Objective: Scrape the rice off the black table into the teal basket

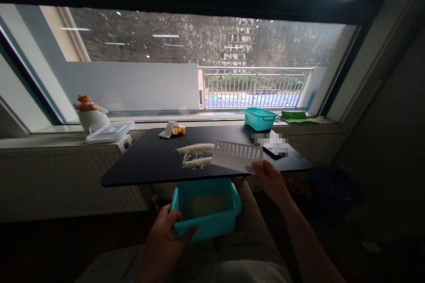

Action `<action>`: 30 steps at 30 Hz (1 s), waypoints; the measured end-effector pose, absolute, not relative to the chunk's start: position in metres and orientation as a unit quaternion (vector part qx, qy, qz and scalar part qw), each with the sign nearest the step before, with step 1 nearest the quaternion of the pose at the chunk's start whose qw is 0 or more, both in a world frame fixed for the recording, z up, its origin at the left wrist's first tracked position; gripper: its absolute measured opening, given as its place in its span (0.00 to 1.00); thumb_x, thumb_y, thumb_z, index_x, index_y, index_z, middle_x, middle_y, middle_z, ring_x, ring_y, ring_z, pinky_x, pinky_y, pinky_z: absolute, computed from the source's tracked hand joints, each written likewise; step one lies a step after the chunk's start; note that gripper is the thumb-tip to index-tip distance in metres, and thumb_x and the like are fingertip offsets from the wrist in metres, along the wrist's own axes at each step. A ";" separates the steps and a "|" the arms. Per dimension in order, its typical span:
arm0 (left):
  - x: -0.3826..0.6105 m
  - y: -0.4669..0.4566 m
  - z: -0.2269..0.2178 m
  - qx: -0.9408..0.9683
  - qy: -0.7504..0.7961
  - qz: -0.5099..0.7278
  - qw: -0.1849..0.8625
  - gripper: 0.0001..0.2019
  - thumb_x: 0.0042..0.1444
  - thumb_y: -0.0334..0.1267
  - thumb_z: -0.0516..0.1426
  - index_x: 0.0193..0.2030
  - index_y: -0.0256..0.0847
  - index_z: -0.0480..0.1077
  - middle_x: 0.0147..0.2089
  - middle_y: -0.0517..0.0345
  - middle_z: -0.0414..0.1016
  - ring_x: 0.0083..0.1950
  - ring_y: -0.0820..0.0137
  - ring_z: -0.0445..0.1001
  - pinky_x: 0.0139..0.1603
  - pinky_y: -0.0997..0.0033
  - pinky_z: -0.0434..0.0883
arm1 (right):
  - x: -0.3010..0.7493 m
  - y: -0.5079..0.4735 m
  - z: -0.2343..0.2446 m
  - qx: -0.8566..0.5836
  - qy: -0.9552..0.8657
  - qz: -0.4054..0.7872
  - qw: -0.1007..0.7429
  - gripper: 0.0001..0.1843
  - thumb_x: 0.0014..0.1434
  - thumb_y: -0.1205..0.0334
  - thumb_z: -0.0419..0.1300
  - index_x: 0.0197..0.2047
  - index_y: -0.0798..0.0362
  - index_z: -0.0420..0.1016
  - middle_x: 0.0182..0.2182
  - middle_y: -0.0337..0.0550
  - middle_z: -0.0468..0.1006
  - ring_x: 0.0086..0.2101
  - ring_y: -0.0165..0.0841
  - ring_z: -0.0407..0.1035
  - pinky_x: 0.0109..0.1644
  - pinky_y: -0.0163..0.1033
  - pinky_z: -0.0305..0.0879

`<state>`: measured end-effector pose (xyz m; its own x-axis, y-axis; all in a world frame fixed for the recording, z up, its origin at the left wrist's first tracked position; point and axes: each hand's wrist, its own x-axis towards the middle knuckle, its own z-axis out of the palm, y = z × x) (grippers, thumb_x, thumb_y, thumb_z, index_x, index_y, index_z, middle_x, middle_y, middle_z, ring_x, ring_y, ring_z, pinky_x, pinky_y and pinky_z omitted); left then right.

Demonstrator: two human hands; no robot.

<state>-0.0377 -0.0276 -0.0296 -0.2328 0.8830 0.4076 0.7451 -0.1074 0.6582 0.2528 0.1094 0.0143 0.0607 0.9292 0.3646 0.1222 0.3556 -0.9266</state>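
My left hand (164, 241) grips the near left corner of a teal plastic bin (206, 207), which sits on my lap just under the front edge of the black table (139, 163). Pale grains lie in the bin's bottom. My right hand (272, 181) pinches the lower right corner of a flat white slotted scraper (236, 155), tilted over the table's front edge. Two short rows of white rice (195, 154) lie on the table just left of the scraper.
A second teal bin (260, 118) stands at the table's back right, beside a green cloth (294, 116) on the sill. A crumpled tissue with something orange (172, 130) lies at the back middle. A clear lidded box (110, 132) and a white pot (91, 115) sit at left.
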 end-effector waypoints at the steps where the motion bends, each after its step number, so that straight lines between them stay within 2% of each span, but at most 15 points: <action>1: -0.038 -0.028 -0.030 0.615 0.663 0.420 0.081 0.14 0.46 0.48 0.64 0.27 0.44 0.66 0.37 0.62 0.69 0.34 0.69 0.73 0.33 0.72 0.71 | 0.255 0.114 0.015 -0.451 -0.585 0.339 0.582 0.27 0.53 0.36 0.63 0.42 0.53 0.78 0.35 0.45 0.83 0.35 0.41 0.76 0.38 0.44 0.76; 5: -0.039 -0.028 -0.032 0.618 0.661 0.415 0.092 0.13 0.47 0.48 0.64 0.28 0.44 0.67 0.41 0.60 0.72 0.37 0.67 0.75 0.34 0.71 0.72 | 0.259 0.130 0.017 -0.459 -0.588 0.318 0.584 0.22 0.57 0.42 0.64 0.41 0.53 0.77 0.33 0.43 0.80 0.34 0.38 0.75 0.38 0.44 0.75; 10: -0.040 -0.027 -0.033 0.617 0.663 0.412 0.100 0.14 0.47 0.48 0.64 0.28 0.43 0.67 0.42 0.59 0.72 0.39 0.66 0.75 0.36 0.70 0.72 | 0.252 0.141 0.011 -0.461 -0.611 0.332 0.552 0.12 0.66 0.57 0.60 0.49 0.56 0.74 0.43 0.44 0.78 0.38 0.34 0.75 0.41 0.44 0.74; 13: -0.040 -0.027 -0.034 0.615 0.665 0.410 0.105 0.14 0.48 0.49 0.64 0.29 0.43 0.67 0.42 0.60 0.72 0.36 0.68 0.75 0.34 0.71 0.72 | 0.247 0.143 0.006 -0.460 -0.621 0.340 0.535 0.14 0.66 0.58 0.60 0.52 0.55 0.73 0.47 0.46 0.77 0.41 0.36 0.75 0.43 0.46 0.74; 16: -0.040 -0.028 -0.034 0.617 0.663 0.411 0.102 0.14 0.48 0.49 0.64 0.29 0.43 0.67 0.41 0.60 0.72 0.36 0.68 0.75 0.35 0.71 0.72 | 0.239 0.141 0.003 -0.454 -0.627 0.343 0.532 0.14 0.66 0.58 0.60 0.51 0.56 0.73 0.47 0.46 0.77 0.41 0.36 0.75 0.43 0.46 0.74; 19: -0.040 -0.028 -0.032 0.617 0.661 0.416 0.096 0.14 0.46 0.48 0.65 0.27 0.43 0.68 0.40 0.60 0.72 0.37 0.67 0.75 0.35 0.71 0.73 | 0.232 0.134 0.002 -0.442 -0.630 0.346 0.537 0.13 0.66 0.56 0.60 0.47 0.56 0.74 0.41 0.43 0.79 0.36 0.34 0.75 0.40 0.44 0.74; 22: -0.039 -0.028 -0.031 0.613 0.662 0.420 0.100 0.14 0.46 0.48 0.65 0.27 0.43 0.68 0.40 0.60 0.73 0.36 0.67 0.75 0.34 0.71 0.73 | 0.228 0.124 0.005 -0.430 -0.631 0.348 0.543 0.15 0.62 0.50 0.62 0.42 0.54 0.77 0.32 0.39 0.80 0.32 0.35 0.74 0.37 0.42 0.73; 24: -0.038 -0.028 -0.031 0.612 0.661 0.423 0.099 0.13 0.46 0.48 0.65 0.27 0.43 0.68 0.41 0.59 0.73 0.36 0.67 0.75 0.34 0.71 0.73 | 0.227 0.121 0.008 -0.426 -0.633 0.349 0.544 0.17 0.60 0.47 0.62 0.41 0.52 0.78 0.30 0.39 0.80 0.32 0.36 0.73 0.36 0.42 0.73; 27: -0.038 -0.028 -0.032 0.612 0.661 0.423 0.095 0.13 0.46 0.47 0.65 0.27 0.43 0.68 0.41 0.59 0.73 0.37 0.66 0.76 0.36 0.70 0.73 | 0.225 0.125 0.012 -0.425 -0.638 0.345 0.542 0.15 0.63 0.50 0.61 0.43 0.53 0.77 0.33 0.40 0.79 0.33 0.35 0.73 0.37 0.43 0.74; 30: -0.039 -0.027 -0.032 0.611 0.663 0.421 0.097 0.13 0.45 0.47 0.65 0.27 0.43 0.68 0.41 0.59 0.73 0.37 0.66 0.76 0.35 0.70 0.73 | 0.218 0.139 0.012 -0.427 -0.639 0.335 0.545 0.12 0.66 0.57 0.60 0.48 0.55 0.74 0.41 0.43 0.79 0.36 0.34 0.75 0.41 0.44 0.74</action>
